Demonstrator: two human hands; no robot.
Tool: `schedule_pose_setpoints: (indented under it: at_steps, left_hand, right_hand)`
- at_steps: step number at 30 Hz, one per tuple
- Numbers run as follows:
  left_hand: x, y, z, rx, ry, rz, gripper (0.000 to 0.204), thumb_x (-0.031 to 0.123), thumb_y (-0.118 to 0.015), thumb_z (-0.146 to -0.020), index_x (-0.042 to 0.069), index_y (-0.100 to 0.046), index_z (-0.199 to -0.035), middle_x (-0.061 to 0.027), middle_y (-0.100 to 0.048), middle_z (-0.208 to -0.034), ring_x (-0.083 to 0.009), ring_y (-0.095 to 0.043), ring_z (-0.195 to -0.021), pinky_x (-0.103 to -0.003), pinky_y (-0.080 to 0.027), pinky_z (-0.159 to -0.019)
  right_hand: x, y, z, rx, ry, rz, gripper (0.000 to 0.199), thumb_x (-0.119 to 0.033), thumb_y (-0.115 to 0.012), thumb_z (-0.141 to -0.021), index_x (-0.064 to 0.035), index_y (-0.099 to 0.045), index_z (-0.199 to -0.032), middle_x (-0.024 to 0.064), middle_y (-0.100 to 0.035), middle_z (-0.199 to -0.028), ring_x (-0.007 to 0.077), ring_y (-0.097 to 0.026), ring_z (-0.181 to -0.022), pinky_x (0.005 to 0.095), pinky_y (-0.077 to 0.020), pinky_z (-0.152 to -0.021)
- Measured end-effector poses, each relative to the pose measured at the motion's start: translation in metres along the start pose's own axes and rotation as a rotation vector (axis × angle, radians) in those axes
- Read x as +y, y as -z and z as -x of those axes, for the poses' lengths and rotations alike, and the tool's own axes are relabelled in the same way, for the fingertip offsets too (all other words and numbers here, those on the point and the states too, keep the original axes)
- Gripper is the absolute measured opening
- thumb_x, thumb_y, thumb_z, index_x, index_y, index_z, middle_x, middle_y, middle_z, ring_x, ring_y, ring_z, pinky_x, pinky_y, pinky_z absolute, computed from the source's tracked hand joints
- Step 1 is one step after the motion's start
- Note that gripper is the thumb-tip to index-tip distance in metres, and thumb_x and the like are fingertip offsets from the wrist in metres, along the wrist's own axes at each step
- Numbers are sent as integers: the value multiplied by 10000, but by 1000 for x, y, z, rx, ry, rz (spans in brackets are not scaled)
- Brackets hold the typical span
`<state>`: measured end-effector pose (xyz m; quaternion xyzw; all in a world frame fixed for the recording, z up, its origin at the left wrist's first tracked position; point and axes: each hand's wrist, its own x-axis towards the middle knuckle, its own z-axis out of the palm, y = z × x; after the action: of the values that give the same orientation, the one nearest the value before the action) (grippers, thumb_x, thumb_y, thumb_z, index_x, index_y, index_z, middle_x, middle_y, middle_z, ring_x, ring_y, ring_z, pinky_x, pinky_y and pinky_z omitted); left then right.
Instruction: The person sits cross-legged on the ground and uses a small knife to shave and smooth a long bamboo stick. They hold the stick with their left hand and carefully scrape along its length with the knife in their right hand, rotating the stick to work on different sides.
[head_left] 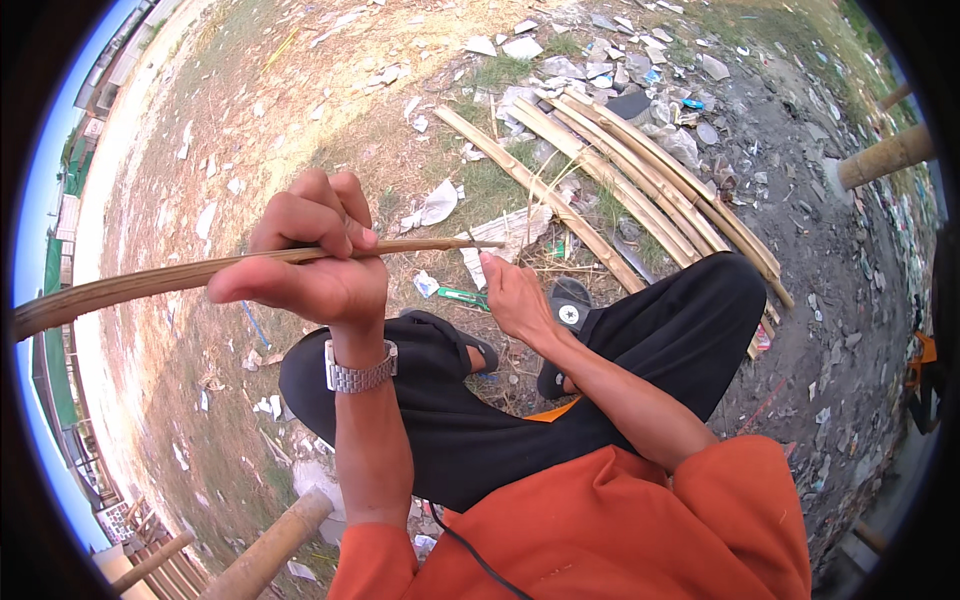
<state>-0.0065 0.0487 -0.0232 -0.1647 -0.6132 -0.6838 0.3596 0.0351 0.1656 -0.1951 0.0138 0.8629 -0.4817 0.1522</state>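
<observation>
Bamboo strip: in the head view, a long, brown, tapering strip of split bamboo (200, 271) is seen from the left edge to the frame's centre, its long axis nearly level, slightly raised rightward.
Left hand: the strip is pinched between thumb and curled fingers of the upturned left hand (335, 285), left of centre.
Right hand: below the strip's thin tip, the right hand (518, 298) is placed nearer to it; fingers are bent, but whether the slim green tool (463, 298) alongside is gripped cannot be told.
</observation>
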Motion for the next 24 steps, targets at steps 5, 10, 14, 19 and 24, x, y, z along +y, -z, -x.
schedule_pose_setpoints:
  at_steps: [5,10,14,19,24]
  left_hand:
    - [-2,8,-1,20,7,12,690,713,-138,-782,104,-282,-491,18,-218,-427,-77,-194,-360,-207,-175,-367]
    - [3,-3,-1,127,-48,-124,662,672,-158,-817,104,-280,-501,22,-211,-431,-81,-206,-362,-210,-201,-366]
    - [4,3,-2,170,-74,-160,626,631,-181,-849,113,-259,-505,26,-192,-450,-87,-190,-378,-216,-202,-378]
    - [4,11,-7,226,-60,-152,616,612,-193,-861,116,-252,-500,30,-179,-458,-91,-202,-378,-215,-217,-374]
    - [6,9,1,208,-38,-145,620,620,-200,-856,117,-246,-496,26,-188,-451,-85,-208,-368,-203,-218,-365]
  right_hand:
    - [69,-24,-25,6,-82,103,533,-372,-277,-915,49,-591,-821,308,-559,-763,470,-533,-765,510,-403,-709]
    - [34,-20,-18,59,1,31,514,-367,-263,-920,35,-573,-832,317,-550,-772,481,-520,-773,523,-384,-711]
    - [33,-24,-32,-1,17,40,508,-364,-257,-922,27,-573,-851,318,-550,-792,480,-512,-810,528,-380,-741]
    - [31,-28,-38,-28,8,114,529,-383,-262,-918,35,-583,-866,313,-565,-834,472,-527,-851,520,-403,-767]
    - [92,-21,-26,-214,-271,359,513,-372,-285,-910,36,-582,-1000,285,-560,-1000,416,-530,-974,472,-414,-838]
